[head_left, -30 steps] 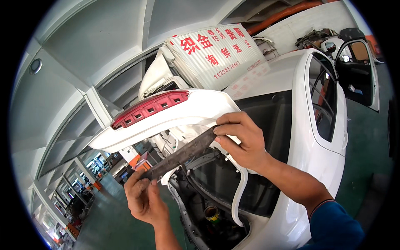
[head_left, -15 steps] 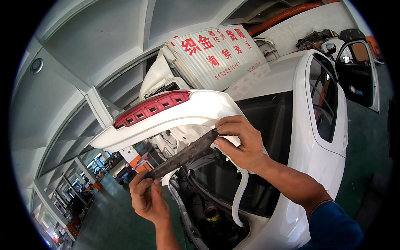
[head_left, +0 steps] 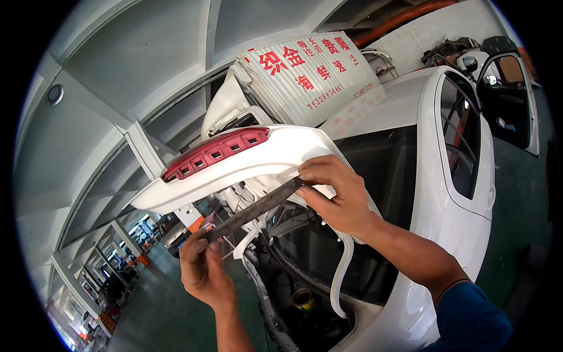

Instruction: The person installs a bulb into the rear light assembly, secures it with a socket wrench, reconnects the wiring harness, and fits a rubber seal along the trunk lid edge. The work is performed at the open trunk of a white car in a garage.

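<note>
Nearest us, we see a blue fabric sleeve on the arm of the bare right hand, whose thumb and fingers pinch the upper end of a long, narrow, dark grey strip; the bare left hand grips its lower end likewise. The strip lies slantwise in the air between them, in front of the car's open rear. We judge it light, since fingertips carry it, and fairly stiff, as it spans the gap without sagging; whether it is plastic or rubber we cannot tell. Its matt, worn-looking surface should resist slipping, and the two ends seem sensible holds. Beyond it we find a smooth, curved white hinge arm, a round-mouthed yellowish container in the dark cavity, and a glossy white raised lid bearing a red, notched lamp panel. Farther off are the shiny white car body and a ribbed, white truck box with red lettering.
</note>
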The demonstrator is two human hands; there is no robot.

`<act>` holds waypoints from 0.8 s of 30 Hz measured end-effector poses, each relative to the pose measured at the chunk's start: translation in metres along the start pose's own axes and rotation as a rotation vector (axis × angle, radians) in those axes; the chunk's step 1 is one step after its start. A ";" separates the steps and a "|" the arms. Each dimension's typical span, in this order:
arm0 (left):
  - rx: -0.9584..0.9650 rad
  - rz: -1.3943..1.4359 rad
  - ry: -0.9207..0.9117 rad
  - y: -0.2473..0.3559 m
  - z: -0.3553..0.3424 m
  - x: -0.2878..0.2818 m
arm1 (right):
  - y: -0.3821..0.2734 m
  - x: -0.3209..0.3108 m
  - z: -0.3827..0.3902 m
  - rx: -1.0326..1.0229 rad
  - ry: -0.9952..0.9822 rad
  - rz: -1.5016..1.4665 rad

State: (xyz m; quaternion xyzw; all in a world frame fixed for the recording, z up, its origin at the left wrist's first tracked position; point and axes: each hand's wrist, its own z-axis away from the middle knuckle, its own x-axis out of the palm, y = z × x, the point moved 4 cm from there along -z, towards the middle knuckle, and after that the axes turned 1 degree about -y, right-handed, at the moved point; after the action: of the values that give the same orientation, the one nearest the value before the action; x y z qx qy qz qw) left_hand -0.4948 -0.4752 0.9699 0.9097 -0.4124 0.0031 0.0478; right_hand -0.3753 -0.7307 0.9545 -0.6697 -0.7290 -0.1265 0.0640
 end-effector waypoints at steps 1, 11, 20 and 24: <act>-0.015 0.000 0.006 0.000 -0.003 0.001 | 0.001 0.001 -0.002 0.011 0.004 -0.013; -0.107 0.052 0.060 0.000 -0.046 0.016 | 0.009 0.004 -0.039 -0.157 0.043 0.199; -0.092 0.040 0.065 0.009 -0.071 0.016 | 0.006 0.002 -0.060 -0.162 0.072 0.377; -0.094 0.010 0.063 0.013 -0.077 0.015 | 0.000 0.000 -0.065 -0.237 0.090 0.534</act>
State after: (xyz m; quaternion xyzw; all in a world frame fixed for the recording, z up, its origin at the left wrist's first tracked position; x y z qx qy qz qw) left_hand -0.4925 -0.4884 1.0482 0.9038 -0.4151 0.0126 0.1032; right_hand -0.3803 -0.7484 1.0164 -0.8342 -0.5038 -0.2191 0.0484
